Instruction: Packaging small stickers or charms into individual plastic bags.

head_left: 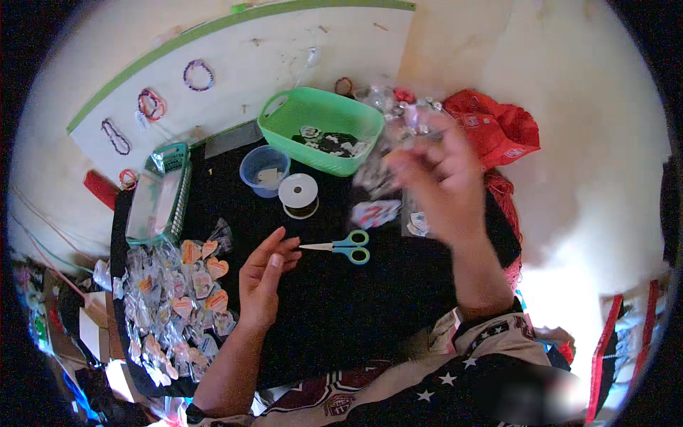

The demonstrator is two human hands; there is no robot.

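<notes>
My left hand (269, 281) is open and empty, fingers loosely curled beside the tips of the teal-handled scissors (353, 248) on the black tabletop (377, 313). My right hand (445, 178) is raised and motion-blurred over clear plastic packets (417, 222). Just below its fingers is a smeared packet (376, 213) with white and red shapes; I cannot tell whether the hand grips it. Left of that stand a white spool (298, 190) and a blue tub (252, 171). Many bagged heart-shaped pieces (181, 307) lie at the left.
A green basket (341, 164) with small pieces sits at the back, a teal tray (178, 196) at back left. Red fabric (498, 132) and red yarn (501, 192) are at the right. Bracelets (199, 75) hang on a white board (249, 71); boxes (96, 324) crowd the lower left.
</notes>
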